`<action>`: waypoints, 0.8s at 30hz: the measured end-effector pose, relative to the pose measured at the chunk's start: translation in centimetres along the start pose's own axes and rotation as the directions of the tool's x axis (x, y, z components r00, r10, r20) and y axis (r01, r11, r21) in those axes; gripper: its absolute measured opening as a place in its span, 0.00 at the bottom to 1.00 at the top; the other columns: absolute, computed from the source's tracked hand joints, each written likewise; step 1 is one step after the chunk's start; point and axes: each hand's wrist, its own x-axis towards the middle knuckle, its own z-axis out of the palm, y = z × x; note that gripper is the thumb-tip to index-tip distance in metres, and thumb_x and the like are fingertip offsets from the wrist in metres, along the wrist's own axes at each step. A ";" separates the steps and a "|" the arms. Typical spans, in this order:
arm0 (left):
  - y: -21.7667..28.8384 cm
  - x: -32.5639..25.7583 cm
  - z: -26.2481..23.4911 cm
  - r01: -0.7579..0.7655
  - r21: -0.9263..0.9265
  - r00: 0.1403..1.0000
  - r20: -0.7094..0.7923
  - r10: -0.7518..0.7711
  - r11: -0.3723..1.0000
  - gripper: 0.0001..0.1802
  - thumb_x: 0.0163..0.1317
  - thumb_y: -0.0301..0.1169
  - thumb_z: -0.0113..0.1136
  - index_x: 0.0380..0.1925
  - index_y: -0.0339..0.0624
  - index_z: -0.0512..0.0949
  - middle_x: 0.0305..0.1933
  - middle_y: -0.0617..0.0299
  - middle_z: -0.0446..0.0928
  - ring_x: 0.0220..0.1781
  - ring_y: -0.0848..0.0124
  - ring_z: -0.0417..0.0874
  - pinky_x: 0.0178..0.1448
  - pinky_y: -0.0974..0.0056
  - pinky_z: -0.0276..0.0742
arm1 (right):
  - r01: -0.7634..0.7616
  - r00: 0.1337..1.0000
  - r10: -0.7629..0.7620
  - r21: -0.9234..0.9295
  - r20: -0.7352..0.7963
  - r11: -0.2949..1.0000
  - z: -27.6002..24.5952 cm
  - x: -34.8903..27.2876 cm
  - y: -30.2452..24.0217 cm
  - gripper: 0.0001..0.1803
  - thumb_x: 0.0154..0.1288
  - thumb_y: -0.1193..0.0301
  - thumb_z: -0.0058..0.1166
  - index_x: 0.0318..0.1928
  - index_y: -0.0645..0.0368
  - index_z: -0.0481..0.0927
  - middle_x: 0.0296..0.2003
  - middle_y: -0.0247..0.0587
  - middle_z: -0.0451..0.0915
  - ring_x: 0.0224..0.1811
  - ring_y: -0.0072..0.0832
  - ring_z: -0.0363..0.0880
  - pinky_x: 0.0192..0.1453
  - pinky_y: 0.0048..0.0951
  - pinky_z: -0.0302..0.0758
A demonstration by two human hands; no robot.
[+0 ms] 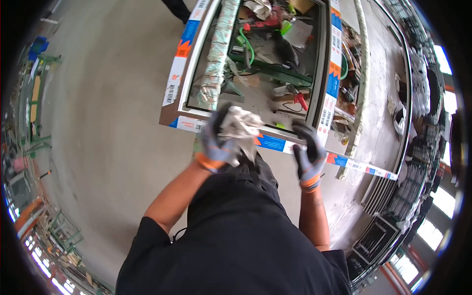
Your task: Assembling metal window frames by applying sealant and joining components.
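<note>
My left hand, in a grey and black glove with an orange cuff, grips a crumpled whitish rag at the near edge of a framed glass panel. My right hand wears a matching glove and is by the panel's near right corner. Its thumb and fingers are apart in a curve with nothing between them; whether they touch the frame I cannot tell. Printed blue, orange and white protective tape covers the metal frame. Both hands are slightly blurred.
Beneath the glass show a green stand, a red tool and mixed clutter. Wrapped support bars run under the panel. A second long frame extends right. Another person's dark leg stands at the far left side. Racks line the right.
</note>
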 end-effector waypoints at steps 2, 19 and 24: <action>-0.8 2.9 -4.1 -0.083 0.465 0.975 0.220 -0.024 0.881 0.34 0.46 0.29 0.66 0.58 0.39 0.72 0.55 0.47 0.74 0.54 0.45 0.77 0.57 0.49 0.74 | -0.092 0.951 0.094 0.021 -0.294 0.996 -4.1 -1.0 5.3 0.16 0.65 0.82 0.46 0.52 0.71 0.79 0.50 0.47 0.81 0.55 0.31 0.76 0.64 0.31 0.68; -3.2 -1.1 9.3 -0.554 0.513 0.554 0.815 -0.170 0.656 0.37 0.52 0.42 0.62 0.64 0.43 0.69 0.65 0.55 0.71 0.68 0.58 0.68 0.74 0.51 0.58 | -0.471 0.865 0.086 -0.739 -0.495 0.483 -15.9 -7.6 25.2 0.09 0.62 0.64 0.53 0.36 0.51 0.85 0.38 0.38 0.83 0.45 0.40 0.78 0.57 0.40 0.68; -4.2 -3.6 17.1 -0.597 0.457 0.600 0.800 -0.012 0.659 0.34 0.55 0.46 0.62 0.59 0.40 0.72 0.61 0.55 0.74 0.64 0.58 0.72 0.71 0.53 0.63 | -0.466 0.874 0.097 -0.761 -0.477 0.451 -15.8 -7.6 25.5 0.11 0.62 0.63 0.52 0.37 0.52 0.84 0.39 0.40 0.83 0.47 0.40 0.78 0.58 0.41 0.67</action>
